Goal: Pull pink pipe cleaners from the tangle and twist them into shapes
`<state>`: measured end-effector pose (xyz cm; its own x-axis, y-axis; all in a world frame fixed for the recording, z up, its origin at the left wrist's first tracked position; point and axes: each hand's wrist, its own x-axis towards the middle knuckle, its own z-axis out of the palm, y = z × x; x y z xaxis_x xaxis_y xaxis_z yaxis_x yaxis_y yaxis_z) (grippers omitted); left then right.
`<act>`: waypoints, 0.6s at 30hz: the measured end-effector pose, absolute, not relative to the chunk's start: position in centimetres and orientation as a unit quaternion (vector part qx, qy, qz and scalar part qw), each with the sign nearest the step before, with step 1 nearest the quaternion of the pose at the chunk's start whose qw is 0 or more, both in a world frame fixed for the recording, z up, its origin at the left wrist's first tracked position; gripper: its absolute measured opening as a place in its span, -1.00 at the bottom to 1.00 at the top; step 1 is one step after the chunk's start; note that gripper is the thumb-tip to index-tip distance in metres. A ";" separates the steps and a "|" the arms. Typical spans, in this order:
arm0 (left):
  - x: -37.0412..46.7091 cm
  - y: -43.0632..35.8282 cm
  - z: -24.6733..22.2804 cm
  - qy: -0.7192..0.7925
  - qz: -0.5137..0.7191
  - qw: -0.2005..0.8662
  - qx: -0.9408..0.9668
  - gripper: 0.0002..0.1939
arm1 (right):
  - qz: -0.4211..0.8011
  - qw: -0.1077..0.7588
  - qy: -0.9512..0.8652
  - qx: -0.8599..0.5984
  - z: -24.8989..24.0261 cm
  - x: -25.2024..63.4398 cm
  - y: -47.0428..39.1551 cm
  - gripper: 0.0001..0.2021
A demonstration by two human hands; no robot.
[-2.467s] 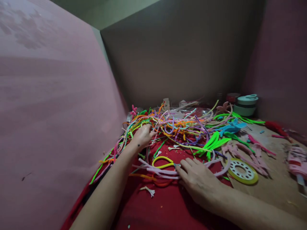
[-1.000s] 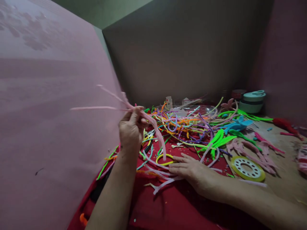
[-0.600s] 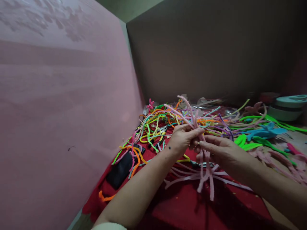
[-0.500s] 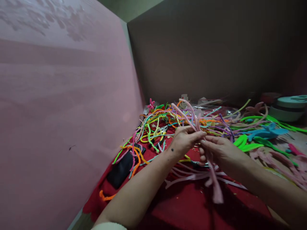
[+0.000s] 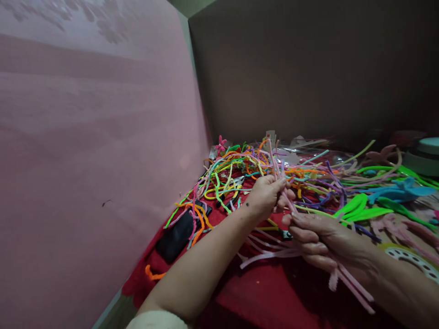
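Several pink stems: right grip now farther below left grip.

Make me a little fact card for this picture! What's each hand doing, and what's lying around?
Left hand: pinching pink pipe cleaners
Right hand: gripping the same bunch, nearer its lower ends
Behind the hands: tangled multicoloured pipe cleaners
Picture's left: black phone on red cloth, orange and pink strands across one end
Picture's right: bright green leaf shapes; yellow-rimmed white reel, partly hidden
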<state>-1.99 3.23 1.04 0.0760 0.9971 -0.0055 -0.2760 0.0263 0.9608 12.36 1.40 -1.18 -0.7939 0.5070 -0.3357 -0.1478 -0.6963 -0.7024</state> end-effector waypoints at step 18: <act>-2.3 2.9 2.0 0.349 0.547 0.648 0.399 -0.82 | 0.881 0.212 -0.349 -0.241 -2.3 11.8 -1.1 -0.78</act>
<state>-2.29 2.88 2.01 0.1580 0.9873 -0.0163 -0.4311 0.0838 0.8984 11.83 -1.06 -2.35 -0.7942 0.5409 -0.2771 -0.2045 -0.6672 -0.7163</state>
